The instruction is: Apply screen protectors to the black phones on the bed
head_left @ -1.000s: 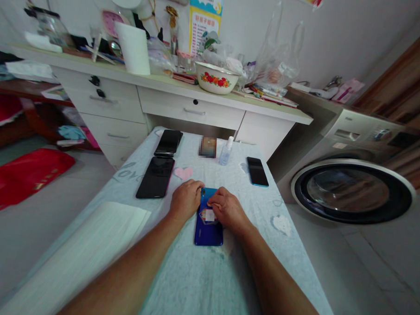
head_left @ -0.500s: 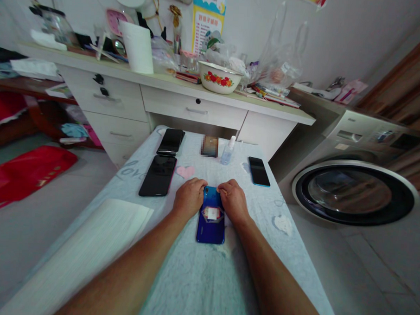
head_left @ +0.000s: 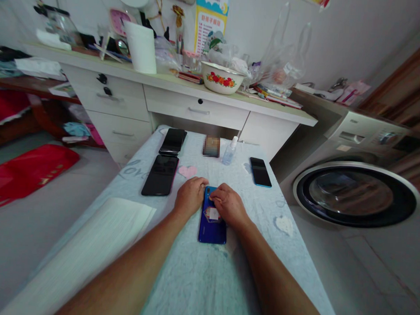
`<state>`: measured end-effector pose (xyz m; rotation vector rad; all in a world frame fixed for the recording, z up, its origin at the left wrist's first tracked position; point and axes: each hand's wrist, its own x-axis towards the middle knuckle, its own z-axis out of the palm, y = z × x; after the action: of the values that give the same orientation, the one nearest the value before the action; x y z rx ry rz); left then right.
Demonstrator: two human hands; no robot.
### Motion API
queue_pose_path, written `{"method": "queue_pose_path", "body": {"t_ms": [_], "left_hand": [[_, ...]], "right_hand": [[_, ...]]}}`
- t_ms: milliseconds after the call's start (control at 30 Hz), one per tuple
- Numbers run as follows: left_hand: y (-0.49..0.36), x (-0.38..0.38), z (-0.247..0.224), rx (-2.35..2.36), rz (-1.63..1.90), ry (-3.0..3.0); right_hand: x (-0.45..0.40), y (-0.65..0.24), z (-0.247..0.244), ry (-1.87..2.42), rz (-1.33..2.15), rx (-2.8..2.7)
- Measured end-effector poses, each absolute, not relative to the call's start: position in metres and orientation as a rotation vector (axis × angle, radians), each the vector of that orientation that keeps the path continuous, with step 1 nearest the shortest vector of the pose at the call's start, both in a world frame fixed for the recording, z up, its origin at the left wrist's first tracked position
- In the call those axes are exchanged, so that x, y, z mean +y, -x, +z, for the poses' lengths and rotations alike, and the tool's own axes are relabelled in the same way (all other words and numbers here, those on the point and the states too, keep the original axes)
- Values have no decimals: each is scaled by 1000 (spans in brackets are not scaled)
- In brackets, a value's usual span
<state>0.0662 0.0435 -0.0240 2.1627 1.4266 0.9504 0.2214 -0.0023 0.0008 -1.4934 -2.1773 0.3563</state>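
Note:
A blue phone (head_left: 212, 232) lies back up on the cloth-covered table (head_left: 186, 286), with a sticker and a small white square on its back. My left hand (head_left: 191, 194) rests at the phone's upper left edge, its fingers bent together around that corner. Over the phone's upper right part is my right hand (head_left: 229, 205), fingers curled and tips touching the back near the sticker. Whether the right fingertips pinch anything small cannot be made out.
Two dark phones (head_left: 160, 175) (head_left: 173, 141) lie at the left, another phone (head_left: 260, 172) at the right. Behind stand a spray bottle (head_left: 229, 151) and a blurred small item (head_left: 211, 146). White sheets (head_left: 98, 245) lie front left. A washing machine (head_left: 354, 191) is at the right.
My right hand has moved left from the phone's right edge onto its back, covering part of the sticker. My left hand stays at the upper left corner.

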Motion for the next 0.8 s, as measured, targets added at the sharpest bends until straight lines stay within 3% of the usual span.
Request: {"method": "queue_pose_path", "body": {"t_ms": [267, 800], "left_hand": [[-65, 47, -23, 1437, 1090, -2015], [-66, 45, -24, 1521, 999, -2090]], "right_hand": [[-12, -220, 3, 1344, 392, -2320], [18, -210, 9, 1707, 152, -2260]]}}
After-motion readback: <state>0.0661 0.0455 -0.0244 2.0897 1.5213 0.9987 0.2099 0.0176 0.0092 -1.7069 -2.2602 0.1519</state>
